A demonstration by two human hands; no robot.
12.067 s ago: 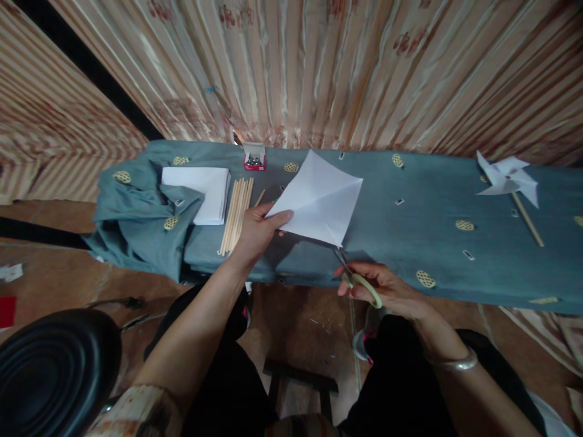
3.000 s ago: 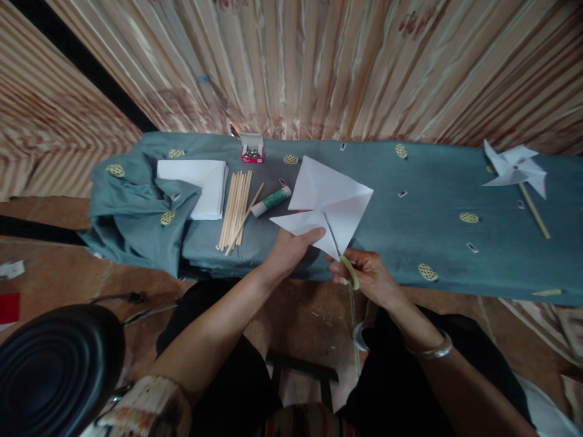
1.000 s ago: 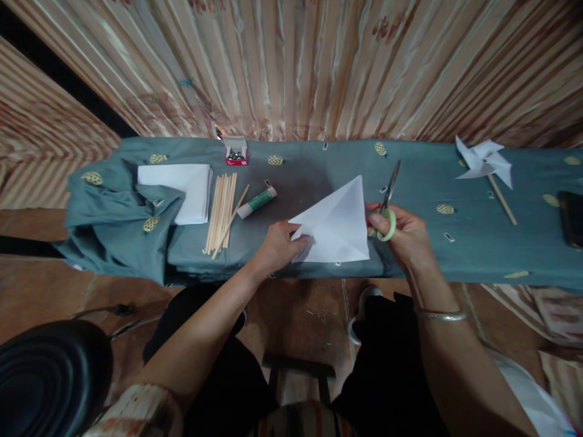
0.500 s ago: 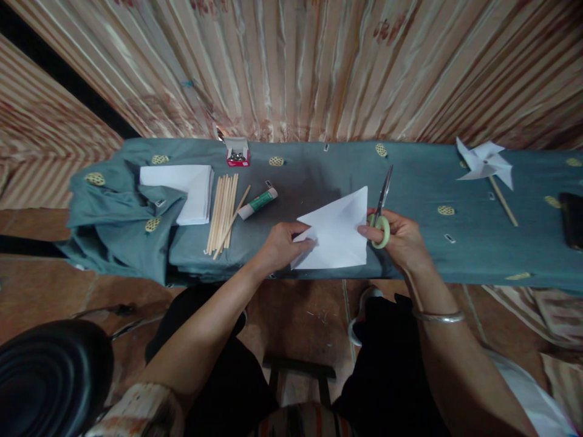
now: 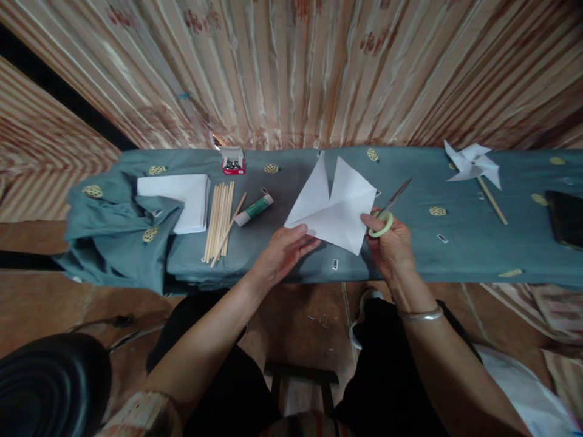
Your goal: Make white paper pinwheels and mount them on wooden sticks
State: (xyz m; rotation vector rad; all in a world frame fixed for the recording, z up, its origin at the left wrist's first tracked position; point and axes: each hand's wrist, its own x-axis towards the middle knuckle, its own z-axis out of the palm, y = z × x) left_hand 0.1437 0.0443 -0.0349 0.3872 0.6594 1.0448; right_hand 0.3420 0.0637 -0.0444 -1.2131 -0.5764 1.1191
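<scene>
A sheet of white paper with a slit cut in from its far edge is held up over the cloth. My left hand is closed on its lower left edge, thumb on top and fingers below. My right hand pinches the paper's right edge. Hooked on that same hand is a pair of scissors with pale green handles, its blades pointing away to the upper right. To the left lie a green and white glue stick and several wooden sticks.
A stack of white paper lies at the left, partly under bunched cloth. Behind the sticks stands an open red box of small metal pieces. A white paper pinwheel on a stick and a dark phone-like object lie at the right.
The paper has been turned, so its slit now opens toward the far side. The left hand has shifted along to the near left edge. The scissors have tilted further right.
</scene>
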